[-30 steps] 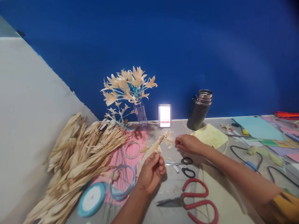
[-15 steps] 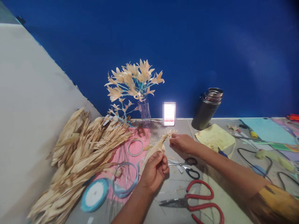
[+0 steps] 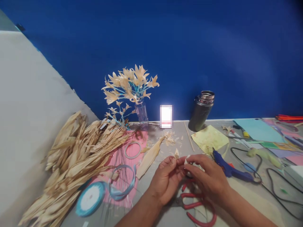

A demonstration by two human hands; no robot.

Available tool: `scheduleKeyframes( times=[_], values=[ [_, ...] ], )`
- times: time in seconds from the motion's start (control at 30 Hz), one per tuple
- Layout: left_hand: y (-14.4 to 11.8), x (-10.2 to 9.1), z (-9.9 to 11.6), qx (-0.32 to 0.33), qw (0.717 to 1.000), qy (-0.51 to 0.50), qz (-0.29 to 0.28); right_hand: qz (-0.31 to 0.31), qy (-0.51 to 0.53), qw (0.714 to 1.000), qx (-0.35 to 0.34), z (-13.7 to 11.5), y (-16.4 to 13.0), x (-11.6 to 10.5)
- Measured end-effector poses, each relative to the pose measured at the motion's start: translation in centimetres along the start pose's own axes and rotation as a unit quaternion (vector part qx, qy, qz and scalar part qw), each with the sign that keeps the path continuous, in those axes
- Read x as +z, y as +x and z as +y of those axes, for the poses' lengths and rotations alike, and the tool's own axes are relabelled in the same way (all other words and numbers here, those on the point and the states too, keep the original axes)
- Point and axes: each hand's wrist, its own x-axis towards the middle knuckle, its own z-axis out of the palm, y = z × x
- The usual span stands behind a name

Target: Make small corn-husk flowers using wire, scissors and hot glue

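Observation:
My left hand (image 3: 165, 179) and my right hand (image 3: 208, 178) meet near the table's front, fingertips together on a small pale husk piece (image 3: 176, 154). A long corn husk strip (image 3: 149, 156) lies flat on the table just left of the hands, untouched. Red-handled scissors (image 3: 196, 209) lie under and in front of my hands. A blue glue gun (image 3: 228, 167) rests right of my right hand. A little heap of husk scraps (image 3: 169, 138) sits beyond the strip.
A big pile of dried husks (image 3: 75, 154) fills the left. Blue ribbon spool (image 3: 90, 199), pink sheet (image 3: 123, 157), vase of husk flowers (image 3: 132, 88), metal flask (image 3: 201, 111), yellow paper (image 3: 209, 138), cables and coloured papers (image 3: 260, 130) at the right.
My left hand has let go of the long husk strip, which now lies on the table. My right hand drew back from the scraps; both hands now pinch a small piece together.

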Motion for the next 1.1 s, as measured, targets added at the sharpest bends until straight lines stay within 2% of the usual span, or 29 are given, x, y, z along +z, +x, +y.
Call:
scheduleKeyframes(
  times=[0.1, 0.3, 0.37, 0.47, 0.57, 0.63, 0.73, 0.9, 1.0, 1.1],
  values=[
    [-0.1, 0.5, -0.8, -0.003, 1.000, 0.003, -0.004, 0.030, -0.020, 0.999, 0.017, -0.6, -1.0, -0.4],
    [-0.4, 1.0, -2.1, -0.021, 1.000, 0.015, -0.009, 0.092, 0.039, 0.991, 0.091, -1.1, -1.2, -1.1],
    [-0.6, 1.0, -2.3, -0.024, 0.999, 0.025, -0.012, 0.113, 0.061, 0.982, 0.138, -1.4, -1.1, -1.2],
    [-0.8, 1.0, -2.3, -0.025, 0.999, 0.031, -0.016, 0.130, 0.103, 0.953, 0.253, -1.7, -1.1, -1.2],
    [-0.9, 1.0, -2.3, -0.029, 0.999, 0.032, -0.016, 0.087, 0.189, 0.903, 0.375, -1.7, -1.2, -1.4],
    [-0.9, 1.0, -2.3, -0.030, 0.999, 0.037, -0.015, 0.063, 0.264, 0.861, 0.430, -1.7, -1.3, -1.6],
    [-1.0, 1.2, -2.3, -0.029, 0.998, 0.043, -0.018, 0.084, 0.366, 0.792, 0.481, -1.9, -1.3, -1.8],
    [-0.8, 1.4, -2.3, -0.031, 0.998, 0.044, -0.023, 0.131, 0.502, 0.653, 0.551, -2.0, -1.2, -1.4],
    [-0.6, 1.4, -2.4, -0.033, 0.998, 0.048, -0.027, 0.142, 0.540, 0.605, 0.567, -2.0, -1.1, -1.2],
    [-0.5, 1.4, -2.4, -0.033, 0.998, 0.052, -0.032, 0.149, 0.554, 0.578, 0.580, -2.0, -1.3, -1.1]
  ],
)
